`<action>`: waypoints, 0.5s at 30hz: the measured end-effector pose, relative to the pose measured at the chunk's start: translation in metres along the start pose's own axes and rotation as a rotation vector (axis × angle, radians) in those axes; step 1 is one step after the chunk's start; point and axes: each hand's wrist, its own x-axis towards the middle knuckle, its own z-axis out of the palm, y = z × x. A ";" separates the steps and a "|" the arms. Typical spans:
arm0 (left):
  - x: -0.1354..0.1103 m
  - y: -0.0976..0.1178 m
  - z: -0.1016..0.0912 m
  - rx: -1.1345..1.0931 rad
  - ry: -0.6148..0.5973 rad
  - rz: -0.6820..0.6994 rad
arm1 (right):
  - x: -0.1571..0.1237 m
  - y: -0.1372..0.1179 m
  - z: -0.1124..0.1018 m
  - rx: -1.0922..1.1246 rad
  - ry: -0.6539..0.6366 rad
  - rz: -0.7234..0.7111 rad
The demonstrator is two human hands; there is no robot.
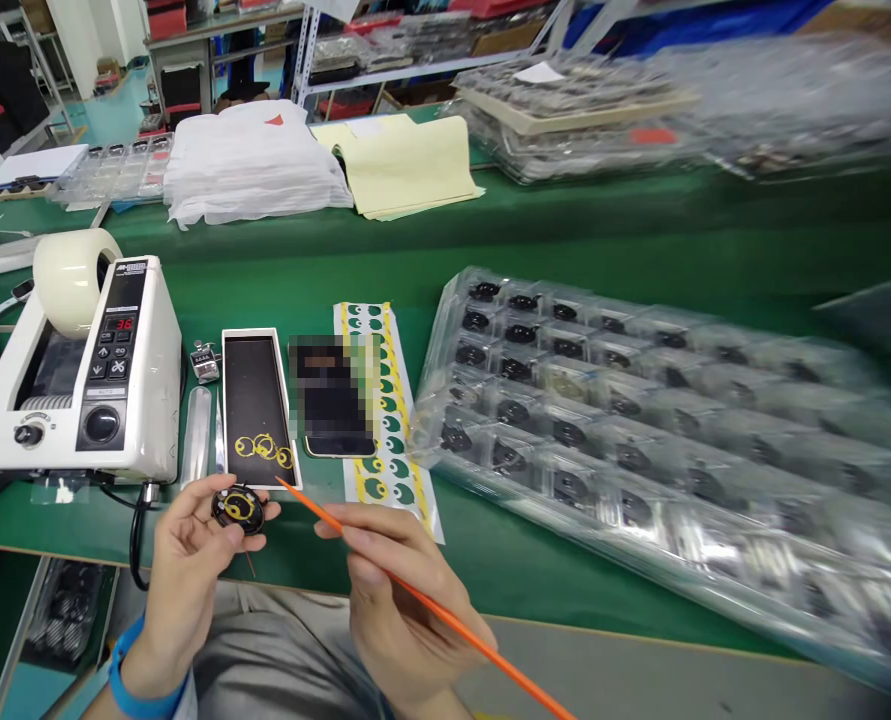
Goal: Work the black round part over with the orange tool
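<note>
My left hand (179, 560) pinches a small round black part (248, 520) between thumb and fingers, just in front of the table edge. A yellow ring-shaped piece lies on the part's face, and a thin reddish wire seems to hang below it. In my right hand (407, 590) is a slim orange stick (482, 652), gripped like a pen. Its pointed tip is up and to the right of the black part, apart from it. Beyond both hands, a shallow white box (226, 400) with a dark inside holds several yellow rings (263, 446).
A white tape dispenser (156, 380) stands at left, near a tally counter (205, 362). Right of the box lie a partly blurred phone (340, 442) and a sticker sheet (407, 465). A clear blister tray (445, 385) of black parts covers the right. Stacked white sheets (257, 165) sit behind.
</note>
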 end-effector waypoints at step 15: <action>0.006 -0.003 0.004 0.089 0.035 0.129 | -0.005 -0.005 -0.005 -0.153 -0.012 0.042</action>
